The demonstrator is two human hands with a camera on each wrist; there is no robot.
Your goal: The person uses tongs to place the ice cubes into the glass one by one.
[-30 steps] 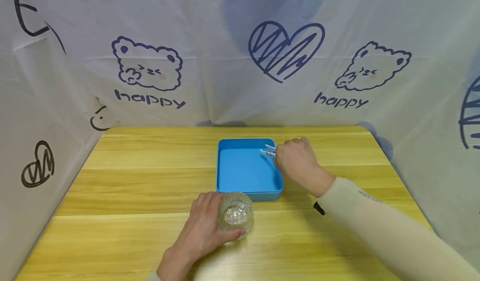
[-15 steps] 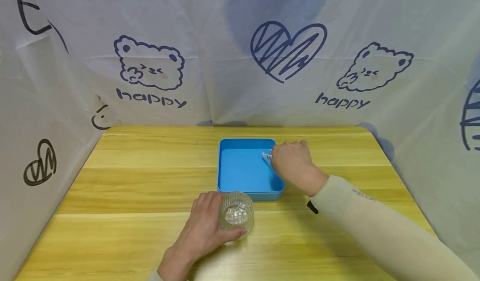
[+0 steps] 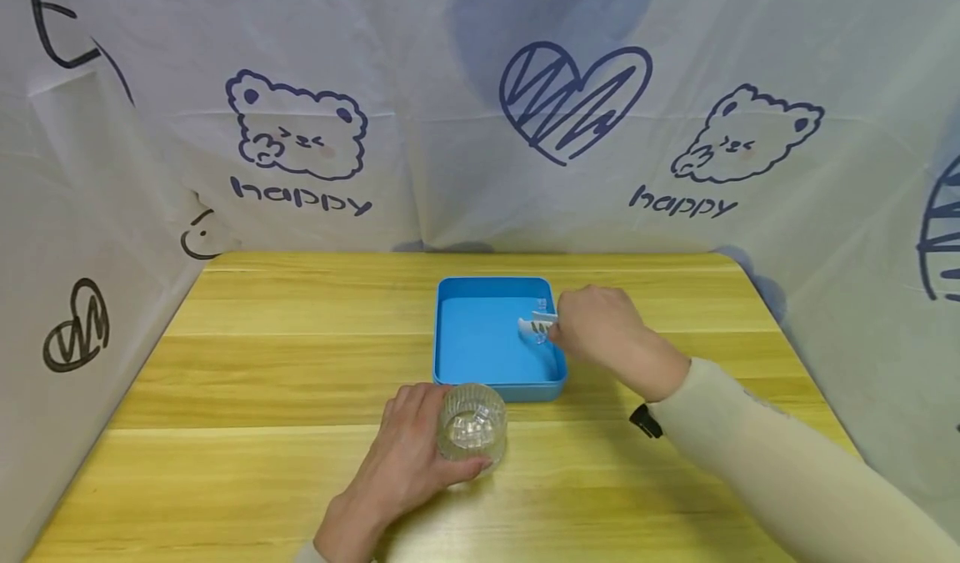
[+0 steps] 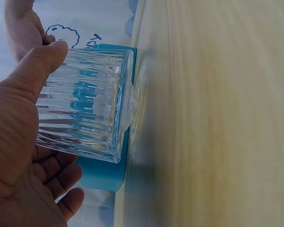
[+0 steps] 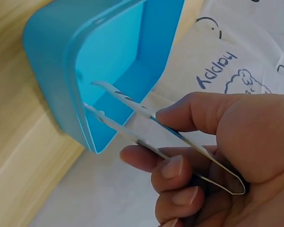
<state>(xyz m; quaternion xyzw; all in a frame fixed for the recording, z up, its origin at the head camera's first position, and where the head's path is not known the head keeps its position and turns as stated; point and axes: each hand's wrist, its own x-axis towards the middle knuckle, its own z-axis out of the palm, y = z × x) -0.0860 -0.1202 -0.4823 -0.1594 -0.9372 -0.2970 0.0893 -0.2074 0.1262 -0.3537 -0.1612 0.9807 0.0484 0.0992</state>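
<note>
My left hand (image 3: pixel 405 454) grips a ribbed clear glass (image 3: pixel 472 421) from its left side, thumb in front; the glass stands on the table just before the blue square box (image 3: pixel 495 392). Small clear pieces seem to lie inside the glass. My right hand (image 3: pixel 611 329) holds metal tongs (image 5: pixel 168 128) with white, dark-marked tips, between thumb and fingers. Those tips reach over the box's right wall and stand apart. Beside them, near that wall, small clear pieces (image 3: pixel 542 304) show inside the box; whether the tips touch any, I cannot tell.
A yellow wood-grain table (image 3: pixel 285 363) lies under everything. White cloth (image 3: pixel 435 154) with bear and heart drawings hangs behind the table and along both sides. Something small and black (image 3: pixel 647 421) shows at the right sleeve (image 3: pixel 750 438).
My right hand shifted left, then back right and slightly nearer, and the tongs' tips came lower in the box. Clear pieces beside the tips show more plainly. My left hand and the glass stayed put.
</note>
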